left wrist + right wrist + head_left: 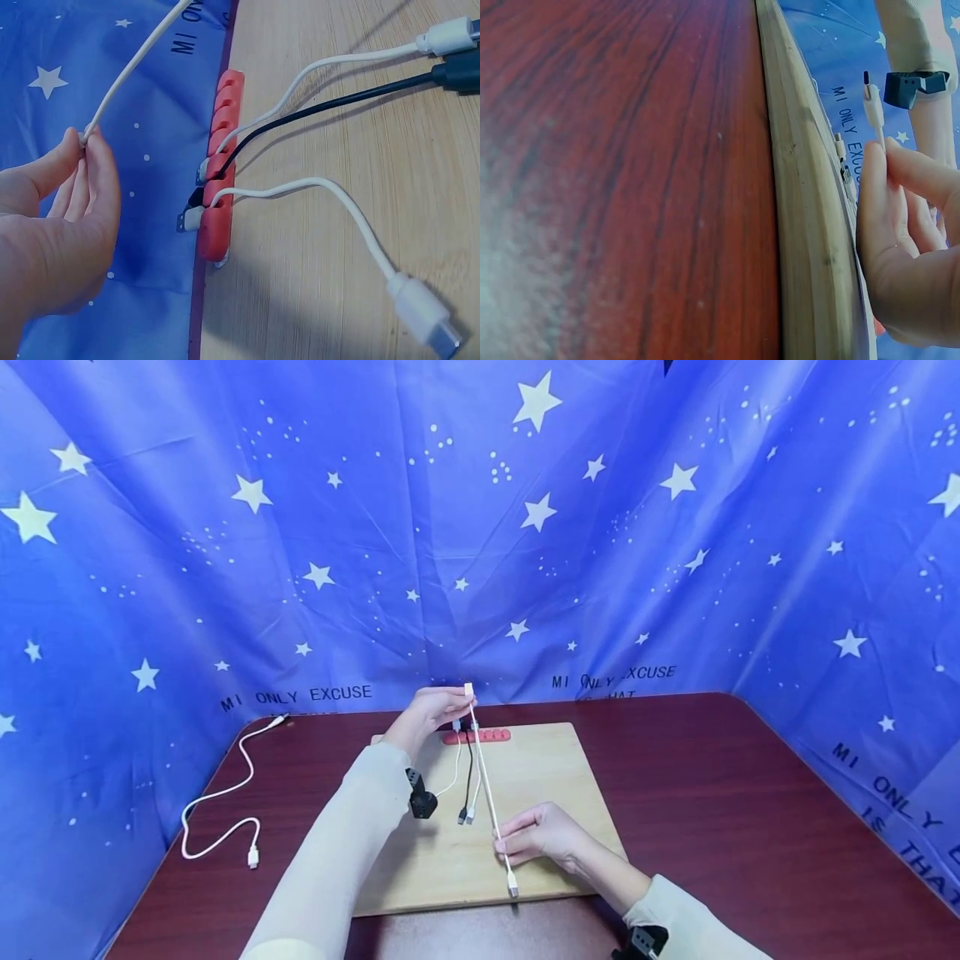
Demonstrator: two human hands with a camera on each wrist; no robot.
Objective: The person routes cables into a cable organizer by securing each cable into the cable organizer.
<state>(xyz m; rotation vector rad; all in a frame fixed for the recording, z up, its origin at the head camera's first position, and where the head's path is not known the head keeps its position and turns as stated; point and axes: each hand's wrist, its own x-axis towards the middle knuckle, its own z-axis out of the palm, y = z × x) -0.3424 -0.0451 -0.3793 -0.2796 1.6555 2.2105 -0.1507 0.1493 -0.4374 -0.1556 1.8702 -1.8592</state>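
Observation:
A white USB cable (487,785) runs taut between the two hands above a wooden board. My left hand (438,708) pinches it just below its far plug (468,689), beyond a red cable holder (217,236). Near the board's front edge, my right hand (543,839) pinches the other end between thumb and finger. The near plug (874,109) sticks out past those fingertips. Two white cables (330,184) and one black cable (330,103) sit in slots of the red holder, their loose ends lying over the board.
The pale wooden board (540,777) lies on a dark red table (697,793). Another white cable (217,793) lies curved on the table at the left. A blue star-patterned curtain (465,527) hangs behind and along both sides.

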